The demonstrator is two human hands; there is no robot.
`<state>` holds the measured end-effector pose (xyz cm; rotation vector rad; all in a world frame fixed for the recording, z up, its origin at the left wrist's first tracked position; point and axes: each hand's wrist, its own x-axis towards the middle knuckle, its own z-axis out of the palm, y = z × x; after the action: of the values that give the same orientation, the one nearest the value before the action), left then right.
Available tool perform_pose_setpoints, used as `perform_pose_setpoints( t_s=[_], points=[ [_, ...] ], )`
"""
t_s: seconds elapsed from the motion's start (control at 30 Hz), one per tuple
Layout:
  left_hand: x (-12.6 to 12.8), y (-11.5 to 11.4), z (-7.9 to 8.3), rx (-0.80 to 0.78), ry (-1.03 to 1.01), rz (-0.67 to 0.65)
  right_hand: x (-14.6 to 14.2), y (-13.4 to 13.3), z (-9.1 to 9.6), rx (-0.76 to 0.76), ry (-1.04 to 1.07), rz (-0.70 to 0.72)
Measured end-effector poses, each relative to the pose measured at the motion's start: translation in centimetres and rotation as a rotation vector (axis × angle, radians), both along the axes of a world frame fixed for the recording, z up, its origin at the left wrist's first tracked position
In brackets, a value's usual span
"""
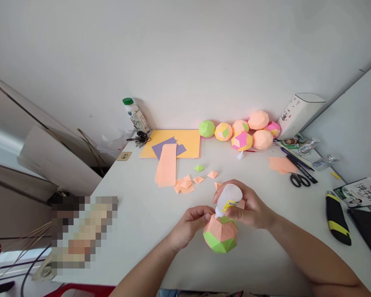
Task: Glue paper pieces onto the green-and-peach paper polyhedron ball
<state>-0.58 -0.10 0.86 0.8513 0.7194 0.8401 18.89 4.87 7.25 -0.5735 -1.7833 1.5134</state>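
The white table [142, 222] is carrying the work. The peach-and-green faceted paper ball [221, 239] is sitting low over the table's near edge, between both hands; whether it is resting on the surface cannot be told. The left hand [188, 225] is curling its fingers closed against the ball's upper left side. The right hand [250, 210] is wrapping fully around the small white plastic glue bottle [229, 199], tilting the nozzle down onto the ball's top.

Caution: over-squeezing could flood the seam, and glue may reach the left fingertips. Firm steadying pressure could dent the thin facets.
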Motion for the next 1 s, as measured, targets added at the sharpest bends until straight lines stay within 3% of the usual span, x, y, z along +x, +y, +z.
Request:
perform_pose_setpoints(
  t_s=[0.6,1.0],
  points=[
    [-0.03,-0.01,-0.31,0.016,0.028,0.008,-0.04,-0.79,0.08,-0.137,-0.049,-0.121],
    [-0.13,-0.16,-0.31,-0.004,0.027,0.014,-0.17,-0.93,-0.01,-0.123,-0.003,-0.154]
  ],
)
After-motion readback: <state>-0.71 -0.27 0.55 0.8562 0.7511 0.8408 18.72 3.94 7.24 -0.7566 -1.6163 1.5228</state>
